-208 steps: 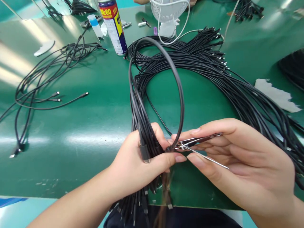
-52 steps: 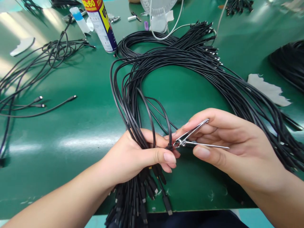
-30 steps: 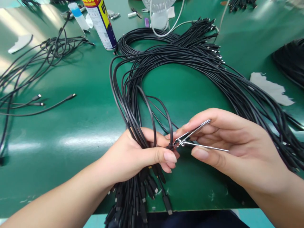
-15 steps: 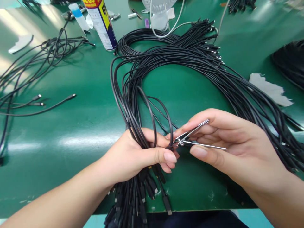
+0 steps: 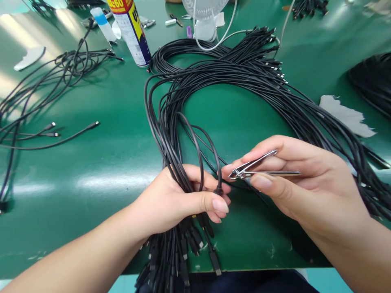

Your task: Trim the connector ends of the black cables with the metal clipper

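My left hand (image 5: 183, 199) is closed round a bundle of black cables (image 5: 175, 167), thumb on top. Their connector ends (image 5: 180, 254) hang below it over the table's front edge. One cable end with a thicker collar (image 5: 218, 190) shows between the thumb and fingers. A silver nail clipper (image 5: 253, 169) is held in my right hand (image 5: 299, 183), between thumb and fingers, its lever raised at an angle. The clipper's jaws are a little to the right of the collar, apart from it. The tip of the held connector is hidden by the left fingers.
The cable bundle arcs across the green table (image 5: 122, 101). A spray can (image 5: 131, 36), a blue-and-white bottle (image 5: 104, 24) and a small white fan (image 5: 206, 24) stand at the back. Loose cables (image 5: 70, 73) lie left; a cloth scrap (image 5: 346, 116) and coiled cables (image 5: 372, 81) lie right.
My right hand has drawn the nail clipper slightly up and to the right, so its jaws have come away from the cable's collar. My left hand keeps its hold nearly in place.
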Tool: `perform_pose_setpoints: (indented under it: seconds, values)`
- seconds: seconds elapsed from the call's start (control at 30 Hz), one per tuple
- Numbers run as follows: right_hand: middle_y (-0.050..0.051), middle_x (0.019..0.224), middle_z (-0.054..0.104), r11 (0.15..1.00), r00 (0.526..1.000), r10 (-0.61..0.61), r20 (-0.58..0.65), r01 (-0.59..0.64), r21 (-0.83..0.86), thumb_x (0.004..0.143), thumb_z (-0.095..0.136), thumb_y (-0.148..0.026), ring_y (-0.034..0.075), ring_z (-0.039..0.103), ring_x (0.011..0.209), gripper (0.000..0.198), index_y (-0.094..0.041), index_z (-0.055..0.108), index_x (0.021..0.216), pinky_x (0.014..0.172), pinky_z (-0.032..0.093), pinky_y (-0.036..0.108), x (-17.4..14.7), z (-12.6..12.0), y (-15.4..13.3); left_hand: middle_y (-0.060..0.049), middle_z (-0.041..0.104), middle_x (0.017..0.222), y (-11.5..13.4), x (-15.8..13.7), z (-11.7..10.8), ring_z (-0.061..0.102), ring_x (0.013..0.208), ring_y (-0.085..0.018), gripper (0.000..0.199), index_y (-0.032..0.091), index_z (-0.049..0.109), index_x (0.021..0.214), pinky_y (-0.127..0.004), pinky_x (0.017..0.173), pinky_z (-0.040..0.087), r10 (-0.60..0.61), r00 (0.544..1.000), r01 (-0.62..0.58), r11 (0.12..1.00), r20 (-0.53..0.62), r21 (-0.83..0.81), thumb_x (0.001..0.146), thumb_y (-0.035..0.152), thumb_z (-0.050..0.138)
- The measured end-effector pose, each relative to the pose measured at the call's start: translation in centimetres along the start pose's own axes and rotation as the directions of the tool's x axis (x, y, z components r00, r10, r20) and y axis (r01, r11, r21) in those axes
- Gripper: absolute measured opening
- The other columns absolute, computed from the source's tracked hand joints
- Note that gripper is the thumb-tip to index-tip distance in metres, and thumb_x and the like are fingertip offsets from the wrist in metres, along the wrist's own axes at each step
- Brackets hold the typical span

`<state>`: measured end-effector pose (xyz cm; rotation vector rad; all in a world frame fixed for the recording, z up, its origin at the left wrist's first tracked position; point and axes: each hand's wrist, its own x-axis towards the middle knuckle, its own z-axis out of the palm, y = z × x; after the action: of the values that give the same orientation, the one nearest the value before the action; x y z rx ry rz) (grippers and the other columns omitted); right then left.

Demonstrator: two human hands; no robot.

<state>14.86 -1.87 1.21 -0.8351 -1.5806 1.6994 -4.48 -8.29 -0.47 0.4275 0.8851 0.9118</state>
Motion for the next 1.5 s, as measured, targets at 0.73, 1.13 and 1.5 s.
perform_pose_setpoints:
  seconds: [0.73, 1.13, 1.5]
  values:
    - [-0.002, 0.096, 0.081, 0.983, 0.995, -0.095, 0.024, 0.098, -0.158, 0.081, 0.080, -0.013, 0.017, 0.080, 0.083, 0.029, -0.029, 0.072, 0.103, 0.077, 0.067, 0.020, -1.1, 1.3, 0.4, 0.008, 0.049, 0.055, -0.1, -0.3, 0.9, 0.048, 0.048, -0.006, 0.046, 0.018, 0.047, 0.054, -0.019, 0.045, 0.036, 0.154, 0.985, -0.125, 0.947, -0.079, 0.296, 0.062, 0.019, 0.092]
    - [-0.004, 0.093, 0.081, 0.980, 0.994, -0.099, 0.038, 0.104, -0.169, 0.082, 0.080, -0.012, 0.016, 0.080, 0.083, 0.029, -0.031, 0.074, 0.104, 0.076, 0.066, 0.017, -1.0, 1.2, 0.2, 0.008, 0.049, 0.054, -0.2, -0.2, 0.8, 0.047, 0.050, -0.007, 0.043, 0.018, 0.049, 0.055, -0.021, 0.047, 0.034, 0.138, 0.987, -0.108, 0.944, -0.076, 0.312, 0.063, 0.021, 0.091]
    - [-0.006, 0.090, 0.082, 0.994, 0.989, -0.044, -0.139, 0.029, -0.105, 0.086, 0.077, -0.016, 0.013, 0.080, 0.083, 0.017, -0.031, 0.075, 0.093, 0.075, 0.065, 0.015, -1.1, 1.6, -0.6, 0.008, 0.053, 0.050, -0.3, -0.4, 0.8, 0.049, 0.046, -0.007, 0.043, 0.019, 0.049, 0.055, -0.019, 0.043, 0.035, 0.131, 0.980, -0.066, 0.921, -0.146, 0.384, 0.061, 0.025, 0.092]
